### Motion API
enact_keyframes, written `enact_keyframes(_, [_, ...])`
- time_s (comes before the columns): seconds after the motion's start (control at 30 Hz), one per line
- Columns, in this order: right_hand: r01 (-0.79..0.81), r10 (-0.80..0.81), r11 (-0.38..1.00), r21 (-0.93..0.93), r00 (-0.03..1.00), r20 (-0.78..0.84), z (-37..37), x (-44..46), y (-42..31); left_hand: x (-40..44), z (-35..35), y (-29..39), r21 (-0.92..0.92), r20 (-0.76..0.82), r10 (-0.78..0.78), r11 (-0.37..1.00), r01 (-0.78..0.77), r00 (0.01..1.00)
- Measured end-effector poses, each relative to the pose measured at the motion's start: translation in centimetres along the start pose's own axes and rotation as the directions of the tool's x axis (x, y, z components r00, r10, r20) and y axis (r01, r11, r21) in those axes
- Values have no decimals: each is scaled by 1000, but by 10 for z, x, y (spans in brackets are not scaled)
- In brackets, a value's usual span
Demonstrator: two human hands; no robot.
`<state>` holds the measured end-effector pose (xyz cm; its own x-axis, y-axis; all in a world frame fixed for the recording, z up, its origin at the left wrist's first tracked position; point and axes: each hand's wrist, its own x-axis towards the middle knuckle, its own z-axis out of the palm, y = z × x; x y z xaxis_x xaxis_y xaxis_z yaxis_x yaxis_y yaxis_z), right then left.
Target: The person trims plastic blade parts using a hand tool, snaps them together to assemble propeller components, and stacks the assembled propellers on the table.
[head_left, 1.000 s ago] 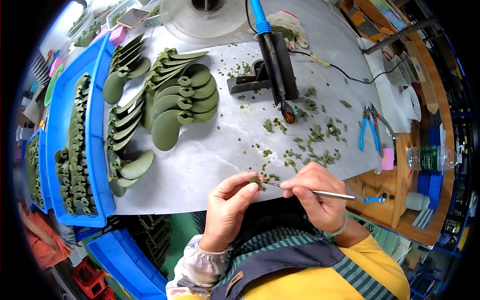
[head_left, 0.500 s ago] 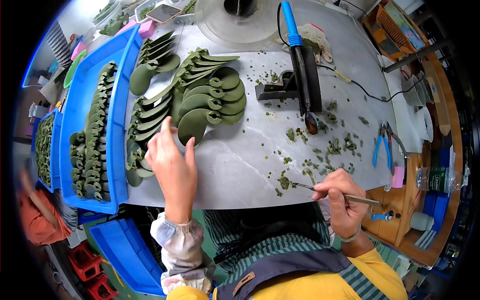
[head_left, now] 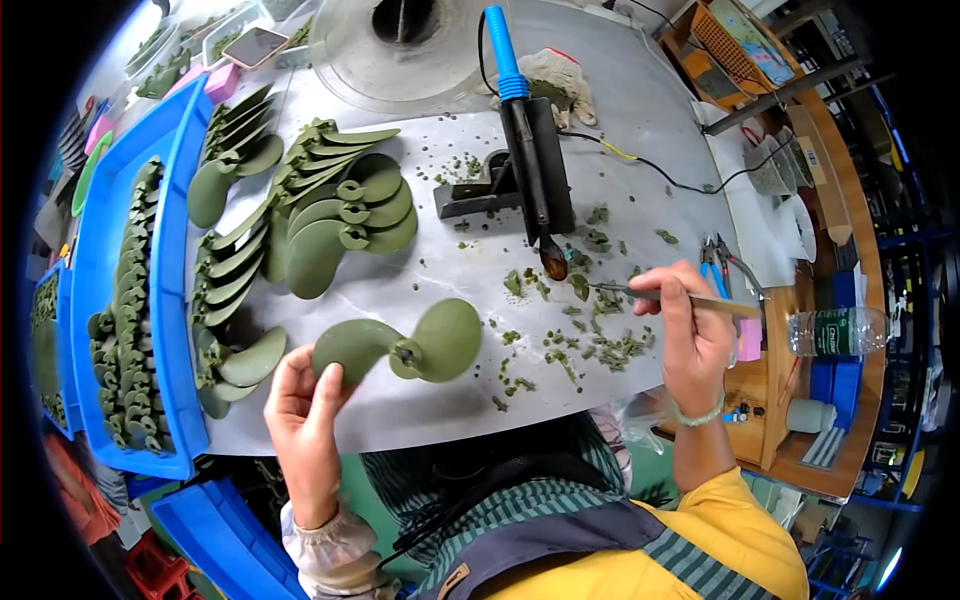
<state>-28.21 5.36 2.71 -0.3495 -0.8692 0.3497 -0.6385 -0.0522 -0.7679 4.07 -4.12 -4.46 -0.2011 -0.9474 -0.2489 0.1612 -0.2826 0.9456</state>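
In my left hand (head_left: 308,425) is a green two-bladed propeller (head_left: 447,335), pinched by the tip of one blade over the grey table. Its small round hub sits between the blades. My right hand (head_left: 690,335) grips a slim tool with a flat handle (head_left: 738,305) and a thin metal tip. At that tip is a small green lump (head_left: 579,286), close to the dark end of a blue-handled iron (head_left: 505,55) resting on a black stand (head_left: 470,199). Overlapping rows of similar green propellers (head_left: 330,255) lie left of the iron.
A blue tray (head_left: 190,300) at the left holds more green pieces. Green scraps (head_left: 615,350) are scattered below the iron. Pliers (head_left: 715,270), a plastic bottle (head_left: 838,331) and a glove (head_left: 565,80) lie around the right side. A cable (head_left: 665,178) crosses the table. Part of another person shows at far left.
My left hand has taken a propeller from the stack and brought it toward me. My right hand has raised the tool, with its tip nearer the iron's end. The camera view has shifted.
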Motion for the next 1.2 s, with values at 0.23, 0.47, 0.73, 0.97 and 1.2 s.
enact_keyframes(0.23, [71,-70,995,-63,997,25,16,19,15,-7,40,-24,-85,166,-183,976,199,969])
enact_keyframes(0.47, [91,-88,992,-89,995,45,21,27,23,-4,59,-30,-120,209,-203,966,231,957])
enact_keyframes(0.73, [93,-89,992,-82,995,54,23,31,22,3,63,-30,-66,223,-229,966,249,947])
enact_keyframes(0.97, [94,-91,994,-64,995,47,23,31,24,6,68,-32,-79,231,-251,958,275,940])
enact_keyframes(1.2, [87,-83,994,-73,995,51,23,33,24,8,68,-35,-127,243,-249,950,285,938])
